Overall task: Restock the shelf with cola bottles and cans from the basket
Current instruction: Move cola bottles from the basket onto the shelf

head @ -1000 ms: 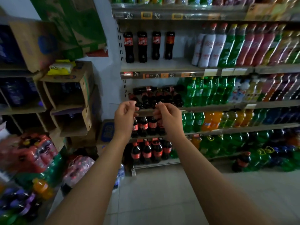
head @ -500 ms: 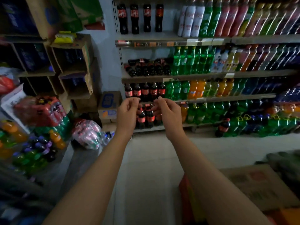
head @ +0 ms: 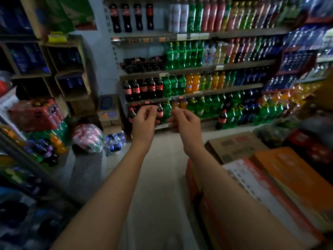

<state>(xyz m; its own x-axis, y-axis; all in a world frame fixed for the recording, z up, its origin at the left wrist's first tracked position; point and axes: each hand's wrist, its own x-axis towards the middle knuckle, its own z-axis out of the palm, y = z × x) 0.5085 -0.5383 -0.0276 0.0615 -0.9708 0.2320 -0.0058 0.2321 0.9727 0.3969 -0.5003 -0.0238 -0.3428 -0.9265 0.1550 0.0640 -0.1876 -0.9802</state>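
A drinks shelf fills the far wall. Cola bottles stand on it at the left end: tall ones on the top level, a dark row below, and a row with red labels lower still. One large cola bottle stands on the floor by the bottom shelf. My left hand and my right hand are stretched out side by side, well short of the shelf. Both are loosely curled with fingertips pinched and hold nothing. No basket is in view.
Cardboard boxes and flat cartons are stacked at the right. Shrink-wrapped bottle packs lie on the floor at the left, beside a red pack and open carton racks. A tiled aisle runs between them.
The view has dropped and pulled back from the shelf, bringing the boxes at the right into sight. Both hands stay raised and pinched together, now a little further apart.
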